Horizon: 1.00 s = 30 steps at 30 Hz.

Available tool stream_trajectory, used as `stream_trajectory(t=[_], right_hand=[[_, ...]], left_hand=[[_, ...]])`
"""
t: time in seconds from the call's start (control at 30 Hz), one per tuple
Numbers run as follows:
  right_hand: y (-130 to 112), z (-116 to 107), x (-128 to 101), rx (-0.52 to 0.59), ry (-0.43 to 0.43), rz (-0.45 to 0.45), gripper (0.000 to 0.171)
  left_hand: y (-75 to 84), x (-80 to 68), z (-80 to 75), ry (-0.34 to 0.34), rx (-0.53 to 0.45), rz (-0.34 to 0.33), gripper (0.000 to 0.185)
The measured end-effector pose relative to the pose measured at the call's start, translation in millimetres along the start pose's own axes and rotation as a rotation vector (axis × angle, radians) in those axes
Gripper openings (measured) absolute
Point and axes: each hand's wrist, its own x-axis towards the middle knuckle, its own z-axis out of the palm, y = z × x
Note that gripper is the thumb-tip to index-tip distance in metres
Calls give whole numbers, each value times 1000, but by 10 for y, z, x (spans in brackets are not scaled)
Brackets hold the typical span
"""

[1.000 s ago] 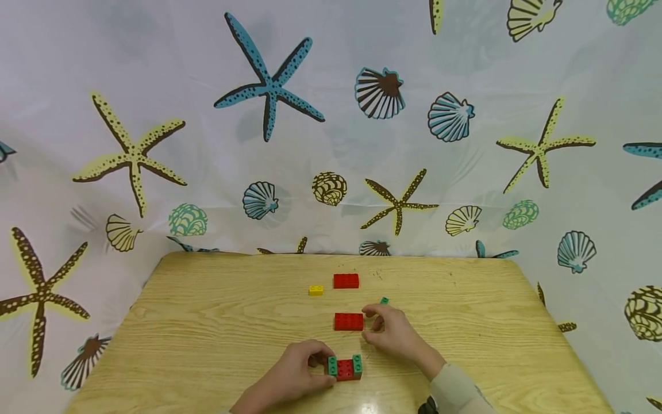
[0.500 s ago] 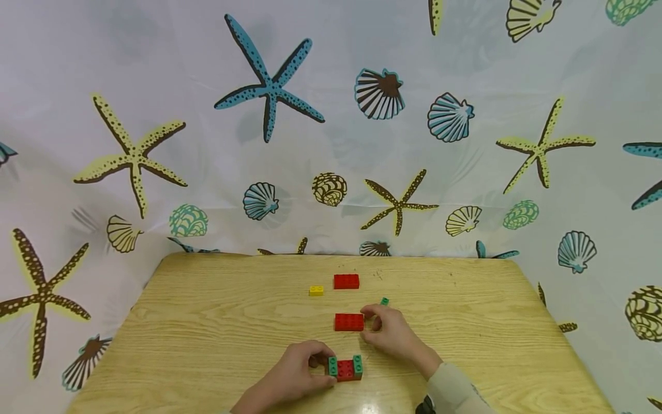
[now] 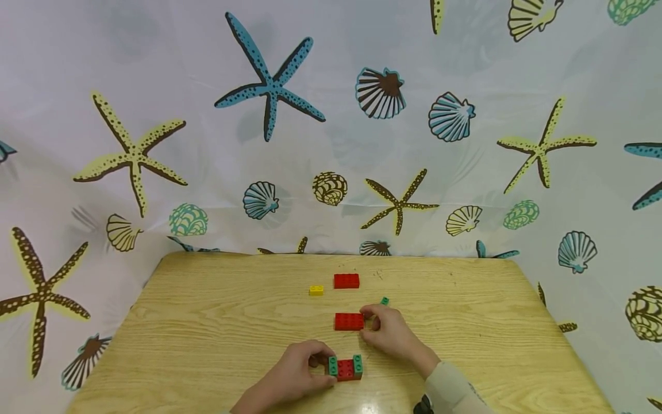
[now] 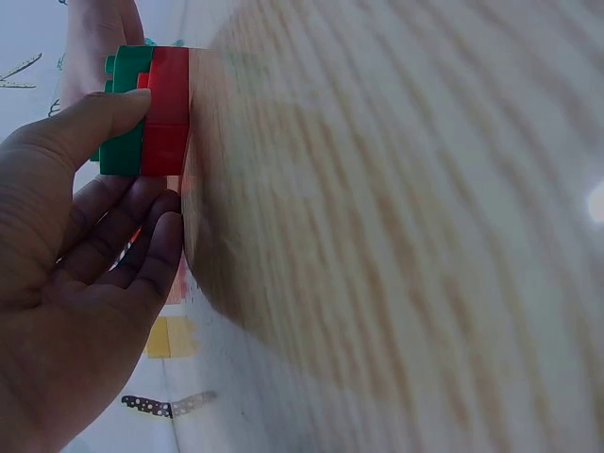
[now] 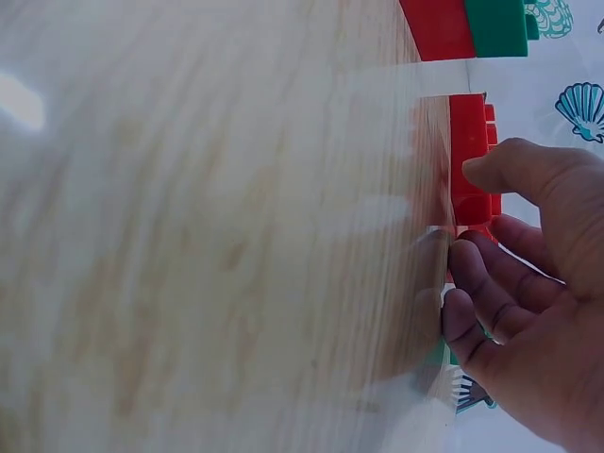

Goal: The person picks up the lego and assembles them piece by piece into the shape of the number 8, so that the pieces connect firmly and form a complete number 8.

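Near the front middle of the worktop (image 3: pixel 222 328), a small red-and-green build sits with its studs up: a red base brick (image 3: pixel 345 369) topped by a left green brick (image 3: pixel 333 366) and a right green brick (image 3: pixel 358 365), one at each end, with red studs bare between them. The left hand (image 3: pixel 296 371) has its grip clamped on the left end of this build, thumb on the near side. Just beyond, the right hand (image 3: pixel 395 336) has its grip closed about the right end of an eight-stud red brick (image 3: pixel 349 322) lying on the worktop, its thumb against the brick's side.

The step in hand looks like steadying the build while taking hold of that loose brick. If the two are to be joined, the next move would call for lifting the brick level, lining its underside up with the green studs and pressing down evenly while the left hand braces the base.

Farther off lie a second red brick (image 3: pixel 346 281), a yellow brick (image 3: pixel 316 291) and a small green brick (image 3: pixel 384 301), the last partly behind the right hand.

No brand or writing can be read; any lettering on the studs is too small to tell. The backdrop cloth (image 3: pixel 331 138) shows only starfish and shells.
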Motion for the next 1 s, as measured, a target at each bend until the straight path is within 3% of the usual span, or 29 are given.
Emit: stream_trajectory(t=[1.0], right_hand=[[62,8,7,-7,12,20,33]], left_hand=[[18,3,2,-3,-13,0,32]])
